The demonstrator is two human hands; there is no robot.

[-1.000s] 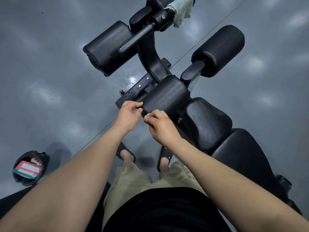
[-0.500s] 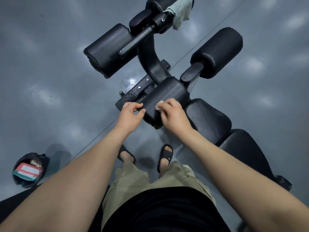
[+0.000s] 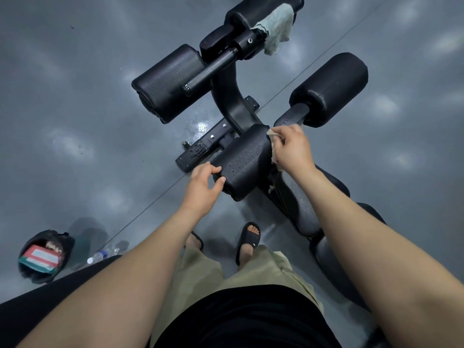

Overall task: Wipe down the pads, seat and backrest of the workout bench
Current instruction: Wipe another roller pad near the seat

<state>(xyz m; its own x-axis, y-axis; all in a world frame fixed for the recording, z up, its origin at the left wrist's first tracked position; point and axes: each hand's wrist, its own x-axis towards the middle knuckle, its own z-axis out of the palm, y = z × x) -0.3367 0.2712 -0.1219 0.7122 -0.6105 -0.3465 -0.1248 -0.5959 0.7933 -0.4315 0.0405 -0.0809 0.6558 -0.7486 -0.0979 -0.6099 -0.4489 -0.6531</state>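
The black workout bench stands below me with several roller pads. My left hand [image 3: 204, 183] grips the near end of the closest roller pad [image 3: 244, 160], thumb and fingers curled round its edge. At that pad's far end my right hand [image 3: 292, 148] presses a small beige cloth [image 3: 272, 136] against it, fingers curled over the cloth. Two more pads lie beyond, one on the left [image 3: 167, 82] and one on the right [image 3: 330, 87]. The seat [image 3: 301, 209] shows under my right forearm, with the backrest [image 3: 334, 267] behind it, mostly hidden.
A pale green towel [image 3: 275, 27] hangs over the top bar of the bench frame. On the grey floor at the lower left sit a black bag [image 3: 44, 257] with a striped box in it and a plastic bottle [image 3: 99, 257]. My sandalled feet [image 3: 247, 241] stand beside the bench.
My right hand has slid the cloth along the near pad from its near end to its far end. My left hand stayed gripping the near end. The view tilted and shows more of the floor.
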